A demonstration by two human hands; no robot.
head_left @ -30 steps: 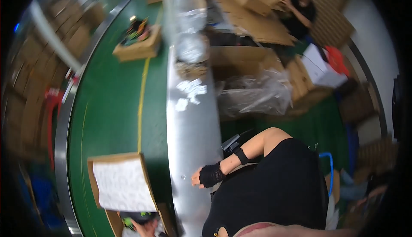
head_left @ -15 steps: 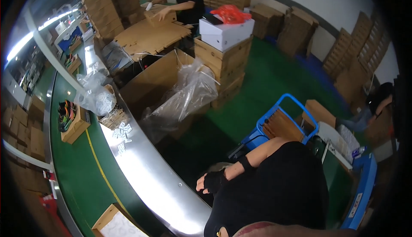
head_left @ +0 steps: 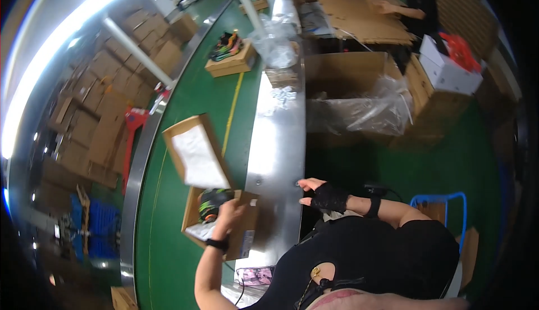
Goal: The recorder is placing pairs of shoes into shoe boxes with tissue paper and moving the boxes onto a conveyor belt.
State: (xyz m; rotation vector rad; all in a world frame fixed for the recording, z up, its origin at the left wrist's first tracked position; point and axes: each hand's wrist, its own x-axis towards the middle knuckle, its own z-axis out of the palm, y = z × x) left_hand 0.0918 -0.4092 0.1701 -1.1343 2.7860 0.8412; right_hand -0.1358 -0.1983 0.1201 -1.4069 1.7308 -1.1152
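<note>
An open cardboard shoebox (head_left: 245,237) sits on the green conveyor belt at my near left. Its raised lid (head_left: 209,139) has white paper (head_left: 193,153) inside. In the box lies a dark shoe (head_left: 211,202) with green and orange markings, with more white paper below it. My left hand (head_left: 229,215), a black band on its wrist, is closed on the shoe's near right side; its fingertips are partly hidden. By the inner edge of the metal ledge, my right hand (head_left: 324,194) wears a black fingerless glove. Its bare fingers are apart and hold nothing.
Small white packets (head_left: 281,99) lie on the metal ledge (head_left: 275,153), near a plastic bag (head_left: 275,43). Farther along the belt is another shoebox (head_left: 231,63) topped with colorful shoes. A large carton (head_left: 353,65) with clear plastic stands right. A co-worker (head_left: 418,7) handles cardboard beyond.
The view has swung left toward the belt. My left hand has come into sight at the shoe in the open box. My right hand's fingers are now spread by the ledge.
</note>
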